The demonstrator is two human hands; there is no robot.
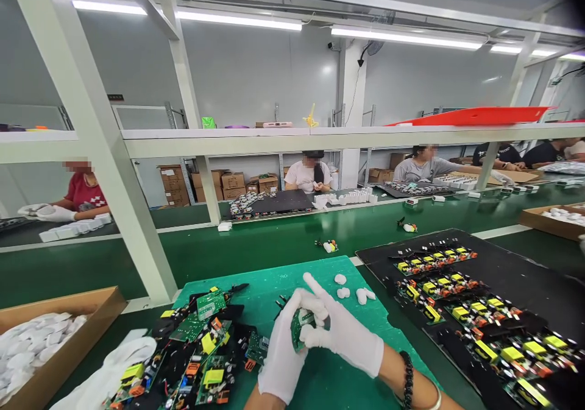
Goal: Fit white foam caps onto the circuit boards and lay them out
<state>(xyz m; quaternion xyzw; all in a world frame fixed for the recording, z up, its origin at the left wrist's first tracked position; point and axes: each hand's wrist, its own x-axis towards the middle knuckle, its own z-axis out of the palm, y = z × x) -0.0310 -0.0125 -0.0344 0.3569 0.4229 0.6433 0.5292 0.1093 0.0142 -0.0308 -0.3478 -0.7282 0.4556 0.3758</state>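
Observation:
My left hand [286, 349], in a white glove, is closed round a small green circuit board [300, 326] above the green mat [365, 370]. My right hand [336, 331], also gloved, meets it from the right. Its thumb and a bent finger press at the board's edge, while the index finger points up and away. The fingers cover part of the board. Behind my hands lie several white lumps [342, 292] on the mat. Left of my hands is a heap of circuit boards [212, 343] with yellow and orange parts.
A cardboard box [103, 312] of white pieces stands at left, near a white cloth [109, 376]. On the right, a black board [439, 239] carries rows of assemblies. Beyond runs a green conveyor [274, 245] with loose parts. Frame posts rise at left; several people sit opposite.

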